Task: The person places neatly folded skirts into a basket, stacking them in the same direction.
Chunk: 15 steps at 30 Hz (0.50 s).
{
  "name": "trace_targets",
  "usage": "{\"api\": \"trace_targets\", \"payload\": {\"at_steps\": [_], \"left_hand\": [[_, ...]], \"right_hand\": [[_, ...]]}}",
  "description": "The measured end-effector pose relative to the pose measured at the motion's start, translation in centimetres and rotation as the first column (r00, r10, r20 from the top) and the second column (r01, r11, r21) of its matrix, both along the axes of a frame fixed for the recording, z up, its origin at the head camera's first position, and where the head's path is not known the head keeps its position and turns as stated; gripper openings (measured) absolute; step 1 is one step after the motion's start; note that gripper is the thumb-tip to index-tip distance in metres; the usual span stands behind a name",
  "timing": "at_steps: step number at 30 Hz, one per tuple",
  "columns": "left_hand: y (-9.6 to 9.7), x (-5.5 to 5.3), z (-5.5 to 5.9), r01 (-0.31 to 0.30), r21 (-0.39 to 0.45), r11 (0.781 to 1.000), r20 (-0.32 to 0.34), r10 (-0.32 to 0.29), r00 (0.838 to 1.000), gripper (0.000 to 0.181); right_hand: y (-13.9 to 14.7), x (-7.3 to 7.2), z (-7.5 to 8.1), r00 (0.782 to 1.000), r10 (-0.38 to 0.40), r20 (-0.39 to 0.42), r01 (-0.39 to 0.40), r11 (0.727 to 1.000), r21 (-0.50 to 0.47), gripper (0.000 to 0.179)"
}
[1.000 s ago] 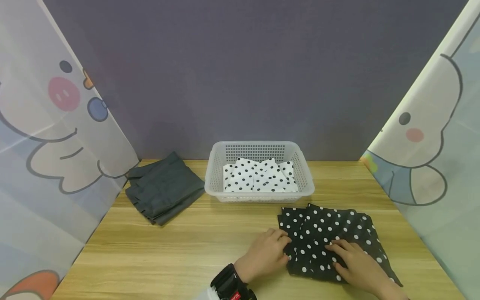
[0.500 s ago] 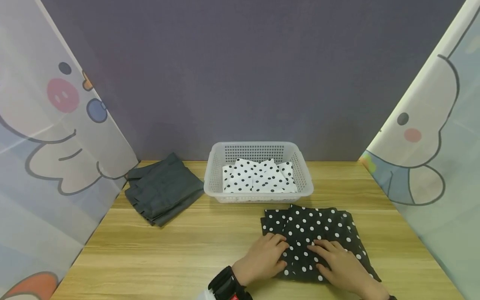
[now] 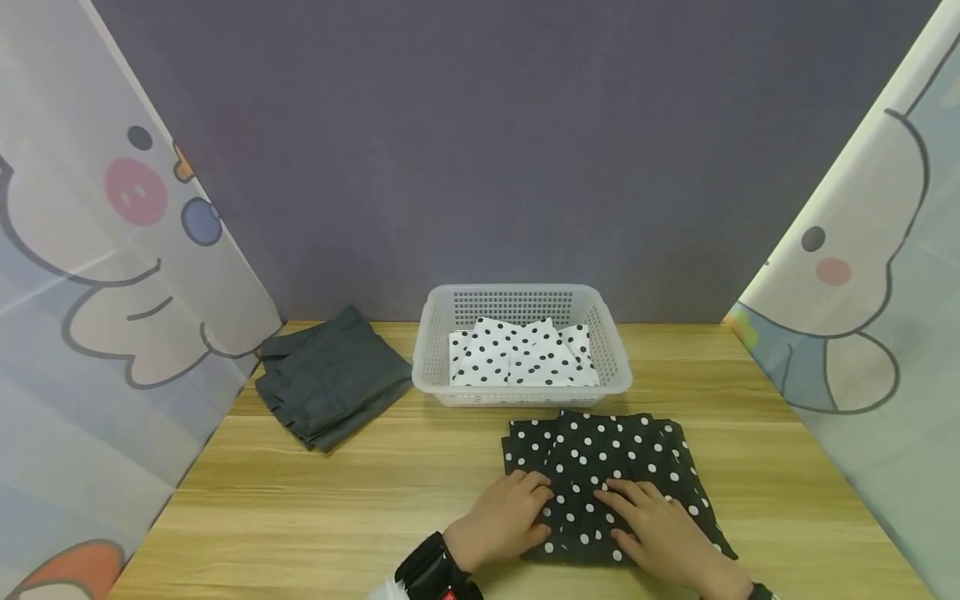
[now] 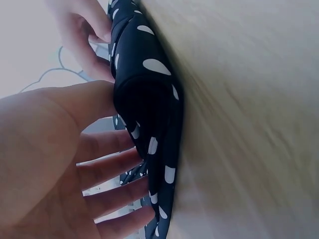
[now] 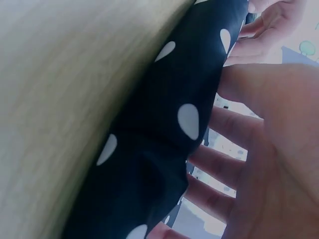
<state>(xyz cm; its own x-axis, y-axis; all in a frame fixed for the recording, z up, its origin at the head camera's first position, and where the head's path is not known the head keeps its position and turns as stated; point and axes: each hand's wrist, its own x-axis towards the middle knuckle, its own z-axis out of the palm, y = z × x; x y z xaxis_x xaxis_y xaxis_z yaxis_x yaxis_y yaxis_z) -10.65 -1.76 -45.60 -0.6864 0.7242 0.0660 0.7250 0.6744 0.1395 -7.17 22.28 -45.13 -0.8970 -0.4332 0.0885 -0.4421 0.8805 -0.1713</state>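
Observation:
A folded black cloth with white dots (image 3: 607, 446) lies flat on the wooden table, in front of the basket. On its left edge rests my left hand (image 3: 504, 517), fingertips touching the fabric. My right hand (image 3: 663, 533) lies over the lower right part with fingers spread. In the left wrist view, the fingers of the left hand (image 4: 55, 144) reach straight onto the layered fold of the cloth (image 4: 149, 74). The right wrist view has the fingers of the right hand (image 5: 269, 129) extended against the cloth's rounded front edge (image 5: 154, 119). Neither hand curls around the fabric.
Behind the dotted cloth stands a white plastic basket (image 3: 521, 396) holding white cloth with black dots (image 3: 517, 358). A dark grey folded cloth (image 3: 337, 379) lies left of it. A dark panel (image 3: 480, 167) closes off the back, with cartoon-printed sheets at both sides.
The black dotted cloth has slid left across the table, with both hands moving along on it. The basket and the grey cloth stay in place.

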Motion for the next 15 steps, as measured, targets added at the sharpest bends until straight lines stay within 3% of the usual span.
{"api": "trace_targets", "payload": {"at_steps": [7,11,15], "left_hand": [[-1.8,-0.1,-0.3,-0.004,0.010,1.000,-0.015,0.004,1.000,0.037],[-3.0,-0.1,-0.3,-0.023,0.014,1.000,-0.007,0.023,1.000,0.038],[-3.9,0.1,-0.2,-0.036,0.014,0.999,-0.008,0.036,0.999,0.038]], "right_hand": [[-1.1,-0.2,0.0,0.998,0.062,-0.023,-0.062,0.998,-0.003,0.039],[-1.4,-0.4,0.0,0.991,0.102,-0.092,-0.105,0.994,-0.039,0.037],[-1.5,-0.7,-0.1,0.984,0.083,-0.156,-0.097,0.991,-0.089,0.033]]}}
